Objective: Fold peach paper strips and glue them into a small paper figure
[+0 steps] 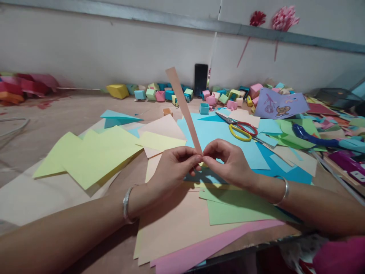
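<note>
A long, narrow peach paper strip (184,108) rises from my fingertips, tilted to the left. At its lower end my left hand (178,165) pinches it between thumb and fingers. My right hand (228,161) meets the left one there, thumb and forefinger closed on the same end; the exact fold between them is too small to make out. Beneath both hands lie sheets of coloured paper: a light blue sheet (219,135), a green sheet (236,211) and a large peach sheet (171,228).
Scissors (239,127) with red and yellow handles lie right of centre. Yellow-green paper (97,156) spreads on the left. Small folded paper boxes (151,94) line the wall beside an upright phone (201,80). Paper scraps and a purple object (348,167) are at right.
</note>
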{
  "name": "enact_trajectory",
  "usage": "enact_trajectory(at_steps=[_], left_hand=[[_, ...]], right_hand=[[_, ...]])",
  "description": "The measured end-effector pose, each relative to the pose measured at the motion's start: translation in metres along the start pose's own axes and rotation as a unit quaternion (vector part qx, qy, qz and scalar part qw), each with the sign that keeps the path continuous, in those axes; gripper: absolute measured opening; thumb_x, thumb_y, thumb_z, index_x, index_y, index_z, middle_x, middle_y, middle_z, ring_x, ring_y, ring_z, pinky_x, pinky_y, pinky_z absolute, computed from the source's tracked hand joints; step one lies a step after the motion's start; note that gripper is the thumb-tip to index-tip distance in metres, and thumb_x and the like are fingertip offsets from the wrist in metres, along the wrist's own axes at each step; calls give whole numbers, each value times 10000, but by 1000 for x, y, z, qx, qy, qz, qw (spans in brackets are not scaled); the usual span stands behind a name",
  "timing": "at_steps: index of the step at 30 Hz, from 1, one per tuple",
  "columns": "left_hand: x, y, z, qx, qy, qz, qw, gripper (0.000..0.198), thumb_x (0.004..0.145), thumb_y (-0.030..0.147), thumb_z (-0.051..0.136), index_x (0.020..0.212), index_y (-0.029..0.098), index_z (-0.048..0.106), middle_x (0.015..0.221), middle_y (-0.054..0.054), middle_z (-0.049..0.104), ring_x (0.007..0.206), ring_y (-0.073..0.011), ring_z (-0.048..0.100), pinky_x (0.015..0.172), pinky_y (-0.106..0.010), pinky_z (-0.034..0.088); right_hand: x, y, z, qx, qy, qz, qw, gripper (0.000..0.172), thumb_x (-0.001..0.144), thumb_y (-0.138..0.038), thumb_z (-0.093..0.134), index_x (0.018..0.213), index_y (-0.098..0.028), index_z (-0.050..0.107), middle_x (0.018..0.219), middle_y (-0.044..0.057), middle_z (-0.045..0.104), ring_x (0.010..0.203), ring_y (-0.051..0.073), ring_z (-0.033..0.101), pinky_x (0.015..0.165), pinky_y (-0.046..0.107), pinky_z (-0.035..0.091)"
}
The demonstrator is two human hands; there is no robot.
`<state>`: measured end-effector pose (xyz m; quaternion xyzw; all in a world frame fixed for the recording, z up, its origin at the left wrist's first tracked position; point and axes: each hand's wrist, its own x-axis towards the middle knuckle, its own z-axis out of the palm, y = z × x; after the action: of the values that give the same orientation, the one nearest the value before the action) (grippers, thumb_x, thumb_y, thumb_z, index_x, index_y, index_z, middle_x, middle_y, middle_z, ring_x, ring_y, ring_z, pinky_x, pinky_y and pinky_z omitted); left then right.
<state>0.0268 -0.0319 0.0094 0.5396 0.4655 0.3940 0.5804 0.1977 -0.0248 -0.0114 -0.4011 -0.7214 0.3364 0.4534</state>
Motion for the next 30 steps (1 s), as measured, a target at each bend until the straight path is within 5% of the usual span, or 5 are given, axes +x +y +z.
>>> enact_trajectory(at_steps=[4, 14, 24, 30], left_hand=[[1, -5, 1, -40, -9, -1, 999, 92, 785, 229, 681, 763, 145, 651, 645, 2, 608, 557, -83, 527, 520, -197, 423], [4, -11, -3, -123, -62, -18, 990, 85, 747, 185, 708, 745, 156, 628, 632, 11, 601, 550, -85, 546, 512, -200, 417], [-3, 0, 1, -149, -51, -67, 985, 72, 716, 107, 653, 738, 166, 618, 625, 14, 580, 553, -85, 526, 511, -195, 414], [-1, -4, 1, -84, -12, -5, 996, 40, 729, 135, 657, 743, 160, 628, 620, 24, 580, 548, -82, 534, 501, -187, 416]], right_hand=[[3, 1, 1, 90, -8, 91, 992, 86, 773, -225, 650, 803, -175, 588, 755, 3, 618, 673, 123, 591, 613, 262, 499], [6, -1, 0, 227, -45, 188, 955, 109, 675, -174, 690, 707, -167, 586, 640, -47, 571, 566, 73, 500, 502, 198, 386], [12, 2, -2, 267, -81, 217, 936, 100, 647, -115, 654, 720, -165, 607, 634, -42, 586, 557, 75, 499, 496, 197, 360], [12, -3, -2, 214, -76, 190, 955, 58, 729, -207, 628, 761, -159, 617, 645, -37, 564, 567, 80, 475, 528, 218, 376]])
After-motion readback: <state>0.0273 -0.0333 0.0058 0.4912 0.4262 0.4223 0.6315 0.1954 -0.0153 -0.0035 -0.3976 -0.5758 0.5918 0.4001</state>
